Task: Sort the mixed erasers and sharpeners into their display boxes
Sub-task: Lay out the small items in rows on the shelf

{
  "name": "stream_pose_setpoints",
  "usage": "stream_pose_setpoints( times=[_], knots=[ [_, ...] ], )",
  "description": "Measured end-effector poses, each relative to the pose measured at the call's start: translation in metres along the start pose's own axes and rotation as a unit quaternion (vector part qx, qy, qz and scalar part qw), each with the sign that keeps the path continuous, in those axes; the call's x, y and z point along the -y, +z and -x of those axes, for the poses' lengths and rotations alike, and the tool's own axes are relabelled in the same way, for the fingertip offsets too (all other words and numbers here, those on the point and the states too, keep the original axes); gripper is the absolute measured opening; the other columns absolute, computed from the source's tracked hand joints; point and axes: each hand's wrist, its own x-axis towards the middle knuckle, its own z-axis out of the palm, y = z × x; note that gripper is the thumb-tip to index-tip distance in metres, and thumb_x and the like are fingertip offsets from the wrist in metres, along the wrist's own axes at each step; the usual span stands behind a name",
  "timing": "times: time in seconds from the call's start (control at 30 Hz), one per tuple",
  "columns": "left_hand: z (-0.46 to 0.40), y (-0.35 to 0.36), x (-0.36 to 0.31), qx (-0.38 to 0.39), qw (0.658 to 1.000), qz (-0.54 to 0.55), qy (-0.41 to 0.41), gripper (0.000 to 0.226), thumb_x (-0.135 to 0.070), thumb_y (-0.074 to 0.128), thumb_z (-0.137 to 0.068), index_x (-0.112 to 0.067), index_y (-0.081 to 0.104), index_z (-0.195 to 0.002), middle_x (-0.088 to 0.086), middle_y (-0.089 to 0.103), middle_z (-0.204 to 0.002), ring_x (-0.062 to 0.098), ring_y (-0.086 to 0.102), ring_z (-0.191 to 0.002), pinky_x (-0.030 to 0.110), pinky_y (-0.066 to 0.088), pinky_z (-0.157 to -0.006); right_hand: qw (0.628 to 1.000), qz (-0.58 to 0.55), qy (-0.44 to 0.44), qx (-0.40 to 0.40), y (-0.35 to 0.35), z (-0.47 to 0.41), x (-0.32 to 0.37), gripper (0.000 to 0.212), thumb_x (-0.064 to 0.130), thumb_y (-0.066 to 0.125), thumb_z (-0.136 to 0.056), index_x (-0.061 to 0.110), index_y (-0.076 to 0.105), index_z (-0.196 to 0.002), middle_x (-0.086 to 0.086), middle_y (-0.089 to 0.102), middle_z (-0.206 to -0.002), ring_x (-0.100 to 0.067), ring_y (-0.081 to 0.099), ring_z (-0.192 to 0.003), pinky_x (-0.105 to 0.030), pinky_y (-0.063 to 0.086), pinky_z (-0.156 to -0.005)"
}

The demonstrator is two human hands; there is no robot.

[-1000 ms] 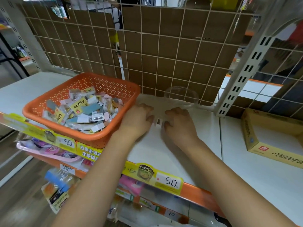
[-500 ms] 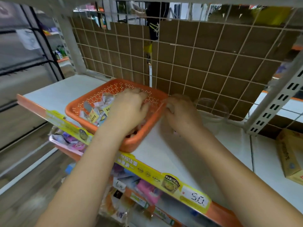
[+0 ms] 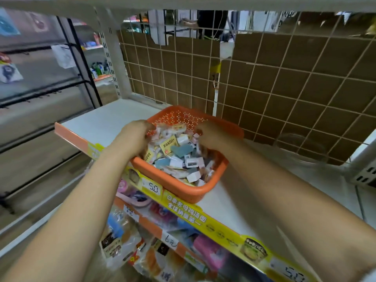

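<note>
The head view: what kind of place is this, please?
Most likely a shop aisle: a shelf edge with price tags, packaged goods on the shelf below, and an orange basket of small stationery.

head-worn view, angled down, close over shelf

1 orange basket sits at the shelf's front edge, holding a heap of erasers and sharpeners too jumbled to count. 2 hands reach in: left hand, right hand. 1 clear tub stands near the back edge.
</note>
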Motion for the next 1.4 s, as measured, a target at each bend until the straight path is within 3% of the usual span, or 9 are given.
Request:
stream_pose_setpoints(
  times=[0.1,0.23,0.37,0.47,0.7,0.8,0.97,1.1,1.4],
  knots=[
    [-0.012,0.004,0.003,0.048,0.998,-0.036,0.016,0.043,0.002,0.057,-0.077,-0.009,0.059,-0.119,0.017,0.059,-0.12,0.033,0.054,-0.11,0.034,0.042,-0.09,0.999,-0.009,0.007,0.03,0.005,-0.007,-0.007,0.043,-0.003,0.041,-0.09,0.015,0.05,-0.128,-0.013,0.062,-0.085,-0.024,0.065,-0.069,-0.034,0.055,-0.06],
    [-0.017,0.005,-0.007,0.113,0.991,-0.071,0.024,0.028,0.006,0.044,-0.076,-0.004,0.058,-0.099,0.008,0.051,-0.079,0.028,0.052,-0.078,0.031,0.036,-0.063,0.999,-0.023,-0.002,0.022,0.009,-0.012,-0.014,0.04,0.0,0.042,-0.091,0.018,0.05,-0.127,-0.013,0.063,-0.091,-0.025,0.065,-0.073,-0.035,0.055,-0.062],
    [-0.019,0.005,-0.015,0.122,0.988,-0.09,0.025,0.04,0.007,0.04,-0.082,-0.01,0.056,-0.114,0.011,0.058,-0.085,0.025,0.051,-0.068,0.025,0.034,-0.051,0.999,-0.037,-0.001,0.033,0.01,-0.015,-0.018,0.056,-0.005,0.038,-0.09,0.031,0.045,-0.132,-0.009,0.061,-0.087,-0.019,0.063,-0.063,-0.031,0.054,-0.055],
    [-0.022,0.008,-0.014,0.129,0.988,-0.084,0.014,0.03,0.006,0.043,-0.082,-0.001,0.062,-0.103,0.018,0.064,-0.094,0.031,0.059,-0.078,0.027,0.037,-0.059,0.999,-0.027,0.007,0.036,0.009,-0.015,-0.017,0.054,-0.005,0.038,-0.09,0.028,0.045,-0.131,-0.009,0.06,-0.083,-0.016,0.06,-0.059,-0.028,0.051,-0.052],
    [-0.021,0.008,-0.005,0.007,0.999,-0.029,0.04,0.01,-0.008,0.059,-0.078,-0.006,0.063,-0.088,0.014,0.057,-0.098,0.031,0.053,-0.092,0.029,0.035,-0.068,0.999,0.005,-0.02,-0.034,0.009,-0.012,-0.019,0.022,0.003,0.043,-0.091,0.015,0.049,-0.108,-0.011,0.059,-0.092,-0.019,0.062,-0.066,-0.029,0.051,-0.055],
    [-0.016,0.007,-0.006,-0.047,0.998,0.008,0.032,0.025,-0.014,0.064,-0.078,-0.005,0.06,-0.101,0.018,0.061,-0.098,0.034,0.055,-0.093,0.032,0.037,-0.068,0.998,0.03,-0.04,-0.048,0.009,-0.013,-0.018,0.02,0.003,0.043,-0.09,0.016,0.054,-0.099,-0.01,0.06,-0.094,-0.018,0.059,-0.068,-0.024,0.045,-0.05],
    [-0.01,0.006,-0.003,-0.089,0.989,0.113,0.034,0.033,-0.013,0.072,-0.073,-0.005,0.057,-0.102,0.013,0.058,-0.09,0.03,0.053,-0.088,0.028,0.03,-0.063,0.999,0.025,-0.038,-0.009,0.01,-0.014,-0.017,0.044,-0.005,0.04,-0.089,0.023,0.053,-0.12,-0.003,0.055,-0.098,-0.016,0.062,-0.067,-0.024,0.05,-0.05],
    [-0.004,0.004,-0.001,-0.135,0.977,0.159,0.045,0.044,-0.014,0.077,-0.07,-0.007,0.064,-0.111,0.009,0.054,-0.094,0.022,0.049,-0.085,0.024,0.028,-0.067,0.999,0.046,-0.014,-0.019,0.011,-0.017,-0.018,0.025,-0.001,0.042,-0.09,0.014,0.055,-0.107,-0.009,0.06,-0.095,-0.016,0.062,-0.069,-0.028,0.053,-0.06],
    [0.031,-0.003,-0.026,-0.21,0.936,0.278,0.046,0.062,-0.013,0.081,-0.066,-0.01,0.057,-0.123,-0.002,0.051,-0.098,0.01,0.047,-0.085,0.006,0.033,-0.067,0.98,-0.075,-0.051,-0.179,0.006,0.002,-0.019,0.018,0.012,0.064,-0.081,0.016,0.06,-0.098,0.002,0.059,-0.095,-0.014,0.055,-0.089,-0.03,0.044,-0.076]
  ],
)
